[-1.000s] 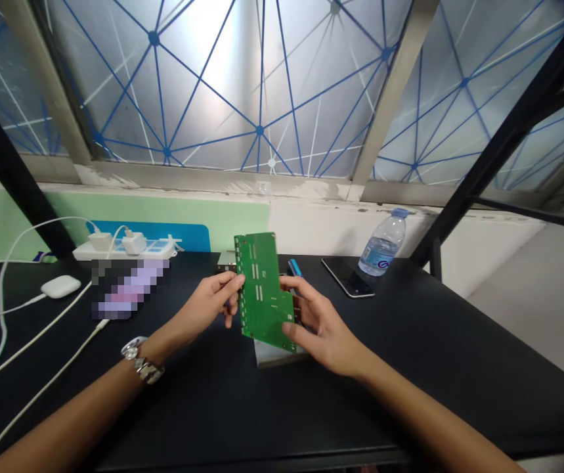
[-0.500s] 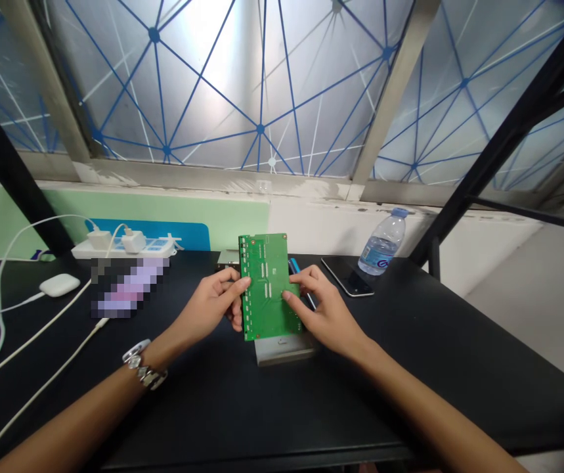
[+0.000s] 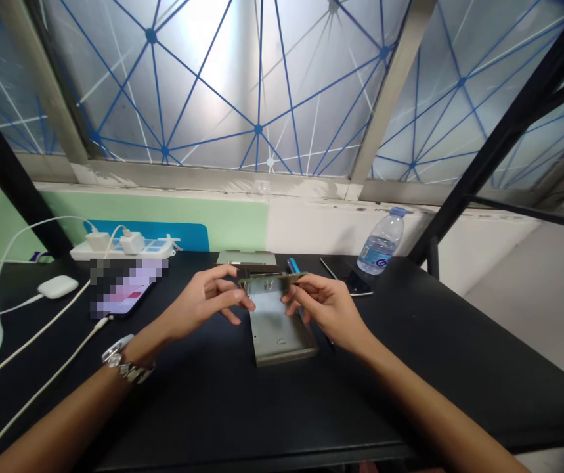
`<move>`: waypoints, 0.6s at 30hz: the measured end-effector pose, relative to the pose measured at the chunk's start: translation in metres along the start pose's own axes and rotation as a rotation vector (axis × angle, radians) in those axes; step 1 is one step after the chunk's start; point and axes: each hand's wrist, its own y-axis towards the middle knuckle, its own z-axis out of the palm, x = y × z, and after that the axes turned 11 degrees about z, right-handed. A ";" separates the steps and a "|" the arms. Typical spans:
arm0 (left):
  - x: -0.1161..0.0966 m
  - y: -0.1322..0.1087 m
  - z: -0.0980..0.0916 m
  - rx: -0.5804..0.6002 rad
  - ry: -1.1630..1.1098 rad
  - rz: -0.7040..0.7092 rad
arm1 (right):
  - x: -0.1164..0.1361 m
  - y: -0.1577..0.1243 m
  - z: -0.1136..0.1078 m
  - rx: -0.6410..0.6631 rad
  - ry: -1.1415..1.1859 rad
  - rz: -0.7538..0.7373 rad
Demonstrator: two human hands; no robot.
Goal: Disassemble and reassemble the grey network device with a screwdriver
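Note:
A circuit board [image 3: 269, 283], seen nearly edge-on, is tilted above a shallow grey metal case [image 3: 286, 335] on the black table. My right hand [image 3: 328, 305] pinches the board's right end between thumb and fingers. At the board's left end, my left hand [image 3: 207, 299] has its fingers spread, with the fingertips beside or just touching the edge. Behind the board lies a second grey metal piece [image 3: 246, 257]. A blue object [image 3: 293, 265] sits just past my right hand's fingers.
A water bottle [image 3: 381, 243] and a dark phone [image 3: 345, 277] are at the back right. On the left are a power strip [image 3: 82, 251], a white earphone case [image 3: 58, 286], a lit phone [image 3: 131, 292] and white cables. Black frame posts rise at both sides.
The board has turned from showing its green face to nearly edge-on, uncovering the case below. My left hand's fingers have loosened and spread, and my left wrist has moved slightly left.

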 end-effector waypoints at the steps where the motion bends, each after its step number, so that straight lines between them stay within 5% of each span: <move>1: -0.001 -0.001 -0.002 0.040 -0.040 0.004 | 0.002 0.000 -0.001 0.002 0.012 -0.006; 6: -0.001 0.000 0.002 0.049 0.005 -0.071 | 0.004 -0.006 -0.002 0.046 -0.087 -0.064; 14: 0.016 0.003 0.010 -0.011 0.017 -0.116 | 0.010 -0.016 0.003 0.050 -0.429 -0.444; 18: 0.021 0.003 0.010 -0.037 -0.033 -0.073 | 0.010 -0.020 0.007 0.070 -0.489 -0.492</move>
